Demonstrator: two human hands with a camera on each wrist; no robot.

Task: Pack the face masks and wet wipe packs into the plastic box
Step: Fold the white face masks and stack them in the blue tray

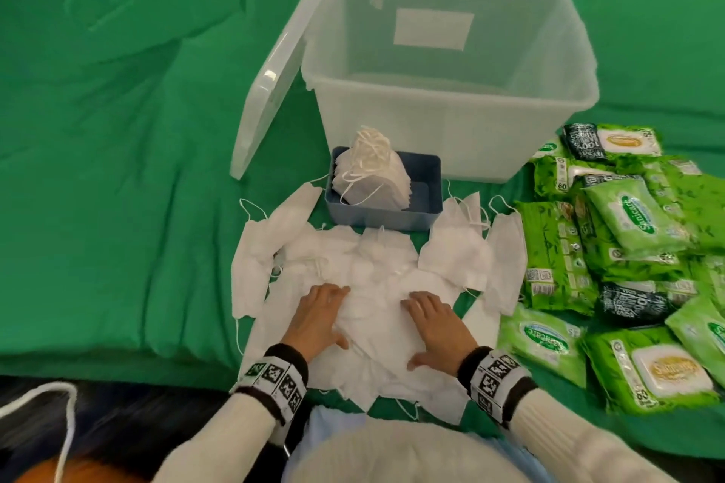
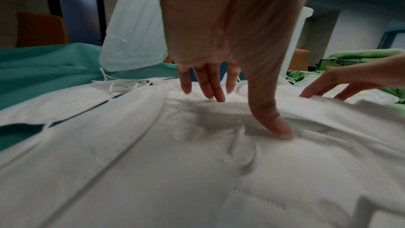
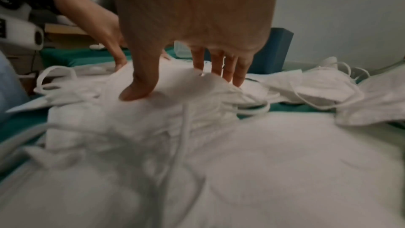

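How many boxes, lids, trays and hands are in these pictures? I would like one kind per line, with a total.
Clear plastic box: 1
Clear plastic lid: 1
Small blue plastic tray: 1
Hands: 2 (left hand, right hand)
Total: 5

Blue tray (image 1: 384, 214) stands between masks (image 1: 365, 278) and open box (image 1: 451, 90).

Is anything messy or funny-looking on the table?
Yes. The loose face masks lie scattered and overlapping on the green cloth, ear loops tangled, and the clear lid leans tilted against the plastic box.
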